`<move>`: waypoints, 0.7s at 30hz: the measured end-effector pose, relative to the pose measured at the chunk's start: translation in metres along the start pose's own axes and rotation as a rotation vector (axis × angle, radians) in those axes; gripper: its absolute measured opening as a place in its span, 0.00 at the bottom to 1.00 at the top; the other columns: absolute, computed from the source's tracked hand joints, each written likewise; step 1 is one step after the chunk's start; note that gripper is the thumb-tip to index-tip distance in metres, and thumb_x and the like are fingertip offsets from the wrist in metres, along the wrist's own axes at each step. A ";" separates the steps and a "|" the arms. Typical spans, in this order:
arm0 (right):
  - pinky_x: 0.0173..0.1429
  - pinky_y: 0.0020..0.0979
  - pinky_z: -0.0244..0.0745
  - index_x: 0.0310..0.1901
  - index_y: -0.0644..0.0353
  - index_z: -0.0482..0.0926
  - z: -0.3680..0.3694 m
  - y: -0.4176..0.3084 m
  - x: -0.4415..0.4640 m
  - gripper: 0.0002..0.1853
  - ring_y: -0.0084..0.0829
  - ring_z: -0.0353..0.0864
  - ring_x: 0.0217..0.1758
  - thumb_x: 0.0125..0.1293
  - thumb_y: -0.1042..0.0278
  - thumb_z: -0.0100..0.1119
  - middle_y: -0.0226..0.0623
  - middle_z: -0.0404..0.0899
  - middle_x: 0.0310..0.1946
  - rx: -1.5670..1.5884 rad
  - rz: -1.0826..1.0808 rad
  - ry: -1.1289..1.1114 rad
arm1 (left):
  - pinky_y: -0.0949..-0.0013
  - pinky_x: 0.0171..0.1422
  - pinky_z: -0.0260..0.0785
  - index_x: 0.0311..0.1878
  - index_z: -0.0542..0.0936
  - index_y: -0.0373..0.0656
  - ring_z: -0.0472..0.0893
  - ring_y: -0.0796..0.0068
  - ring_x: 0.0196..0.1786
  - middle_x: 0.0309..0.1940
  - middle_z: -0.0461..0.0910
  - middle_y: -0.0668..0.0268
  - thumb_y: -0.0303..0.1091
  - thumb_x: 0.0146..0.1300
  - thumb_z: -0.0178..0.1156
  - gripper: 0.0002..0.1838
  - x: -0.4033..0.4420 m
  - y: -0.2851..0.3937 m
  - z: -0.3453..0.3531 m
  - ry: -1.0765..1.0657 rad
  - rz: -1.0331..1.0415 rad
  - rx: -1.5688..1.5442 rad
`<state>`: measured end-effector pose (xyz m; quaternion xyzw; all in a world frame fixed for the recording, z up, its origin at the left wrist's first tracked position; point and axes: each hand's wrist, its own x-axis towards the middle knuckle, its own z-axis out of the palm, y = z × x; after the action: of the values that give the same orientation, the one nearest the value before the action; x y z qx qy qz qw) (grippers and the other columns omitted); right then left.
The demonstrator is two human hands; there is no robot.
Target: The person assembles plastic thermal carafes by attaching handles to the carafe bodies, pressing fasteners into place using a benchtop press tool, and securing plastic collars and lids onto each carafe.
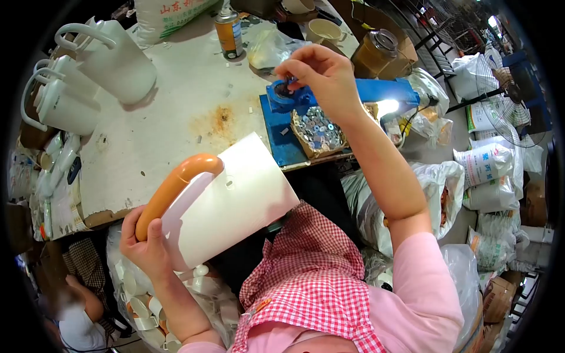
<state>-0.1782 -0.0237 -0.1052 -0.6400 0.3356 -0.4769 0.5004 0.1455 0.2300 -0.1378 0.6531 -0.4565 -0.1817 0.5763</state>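
In the head view, a curved, glossy orange handle (166, 187) is gripped by the left hand (144, 244), its upper end set against a smooth white cylinder (235, 206) tilted at the bench (170, 106) edge. Its lower end is hidden, so full fastening cannot be confirmed; work seems unfinished. The right hand (329, 73) is held with fingertips drawn together at a blue metal arm (368, 90); whether anything is pinched cannot be told. Below, reach is narrowed by silvery metal washers (321, 126); lidded white jugs (118, 65) are placed well apart.
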 end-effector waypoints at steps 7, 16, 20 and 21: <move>0.46 0.25 0.83 0.46 0.63 0.82 -0.012 0.006 -0.002 0.08 0.24 0.87 0.47 0.75 0.67 0.60 0.36 0.88 0.42 0.099 0.056 -0.079 | 0.75 0.50 0.71 0.47 0.82 0.33 0.79 0.78 0.42 0.41 0.83 0.67 0.41 0.59 0.77 0.22 -0.002 0.003 0.005 0.040 -0.080 -0.042; 0.44 0.23 0.82 0.46 0.63 0.82 -0.010 0.008 -0.002 0.08 0.20 0.86 0.46 0.75 0.68 0.61 0.34 0.88 0.41 0.007 -0.012 -0.094 | 0.75 0.49 0.71 0.47 0.83 0.33 0.78 0.78 0.41 0.41 0.83 0.67 0.41 0.60 0.77 0.22 -0.002 0.007 0.007 0.020 -0.051 -0.028; 0.44 0.23 0.82 0.45 0.63 0.83 -0.007 0.010 -0.005 0.07 0.20 0.86 0.44 0.74 0.68 0.62 0.32 0.89 0.40 0.001 -0.053 -0.062 | 0.75 0.48 0.71 0.47 0.83 0.34 0.78 0.79 0.40 0.41 0.83 0.67 0.41 0.61 0.76 0.21 -0.002 0.006 0.005 0.016 -0.048 -0.032; 0.44 0.22 0.81 0.45 0.63 0.83 -0.006 0.009 -0.006 0.07 0.20 0.86 0.44 0.74 0.69 0.62 0.32 0.89 0.39 -0.019 -0.062 -0.050 | 0.76 0.47 0.70 0.47 0.83 0.34 0.78 0.79 0.40 0.40 0.83 0.67 0.42 0.61 0.76 0.22 -0.003 0.006 0.005 0.018 -0.051 -0.040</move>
<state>-0.1850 -0.0226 -0.1157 -0.6665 0.3075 -0.4730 0.4872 0.1377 0.2296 -0.1340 0.6543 -0.4307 -0.1997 0.5887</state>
